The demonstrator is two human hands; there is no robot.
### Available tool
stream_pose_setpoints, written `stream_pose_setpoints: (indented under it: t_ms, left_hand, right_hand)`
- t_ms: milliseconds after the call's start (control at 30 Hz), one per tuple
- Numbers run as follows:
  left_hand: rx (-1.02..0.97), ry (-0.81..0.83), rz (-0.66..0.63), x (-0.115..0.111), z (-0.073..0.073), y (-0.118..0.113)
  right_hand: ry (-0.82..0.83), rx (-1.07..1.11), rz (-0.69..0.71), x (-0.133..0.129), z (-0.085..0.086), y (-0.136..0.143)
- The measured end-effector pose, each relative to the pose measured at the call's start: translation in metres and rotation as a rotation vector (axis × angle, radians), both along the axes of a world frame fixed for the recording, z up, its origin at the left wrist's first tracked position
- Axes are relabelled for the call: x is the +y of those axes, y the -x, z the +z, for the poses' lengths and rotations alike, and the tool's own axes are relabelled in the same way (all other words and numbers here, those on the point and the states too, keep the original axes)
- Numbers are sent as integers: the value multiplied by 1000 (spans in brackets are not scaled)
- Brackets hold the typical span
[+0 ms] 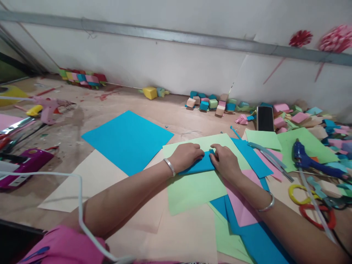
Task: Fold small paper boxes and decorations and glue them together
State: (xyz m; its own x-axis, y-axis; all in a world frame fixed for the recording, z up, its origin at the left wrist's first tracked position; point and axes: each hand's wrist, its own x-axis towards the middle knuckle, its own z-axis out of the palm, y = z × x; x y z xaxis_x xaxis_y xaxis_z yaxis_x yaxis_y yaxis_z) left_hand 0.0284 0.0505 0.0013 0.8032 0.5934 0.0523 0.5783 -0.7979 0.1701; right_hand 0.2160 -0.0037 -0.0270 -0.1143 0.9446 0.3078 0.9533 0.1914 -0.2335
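A folded strip of blue paper [199, 167] lies over a light green sheet [192, 192] in front of me. My left hand [187, 157] is closed on the strip's upper edge, fingers curled down onto it. At the strip's right end, my right hand [227, 162] pinches the folded corner between thumb and fingers. The underside of the strip is hidden. Beyond my left forearm a flat blue sheet [128, 141] rests partly over a cream sheet [88, 179]. Pink paper [242, 205] and more blue paper [254, 157] lie around my right forearm.
At right are a blue glue gun [306, 157], scissors with a yellow and a red handle [317, 216], a phone [265, 118] and heaped paper pieces [299, 117]. A pink glue gun [48, 110] and a purple power strip [30, 167] sit left. A white cord [80, 205] crosses my left forearm.
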Motion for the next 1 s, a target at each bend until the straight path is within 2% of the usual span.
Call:
stream_pose_setpoints:
  t_ms: [133,300,500,567,633,700,767,833,900,1000]
  left_hand:
    - [-6,-27,-50,0,-9,3]
    - [-4,65,-151,4,-2,14]
    - [27,114,-193,6,3,17]
    - [31,119,-195,7,2,17]
    - [22,119,-198,7,1,17]
    - [9,118,-209,8,0,17]
    - [3,119,-218,7,0,17]
    - [8,124,-214,7,1,17]
    - [14,125,-202,6,1,16]
    - [21,130,-193,6,3,16]
  right_hand:
    - [11,6,7,0,1,-1]
    - [19,29,15,0,2,-3]
    - [-1,30,14,1,1,-5]
    - [-56,-3,14,-1,4,-4]
    - [-137,-77,77,-5,10,-2]
    - [-160,-165,251,-11,20,3]
    - [-93,-250,467,-19,31,8]
    - [-5,-356,562,-27,40,12]
    - [92,-474,515,-35,48,14]
    - [247,-617,358,-46,55,12]
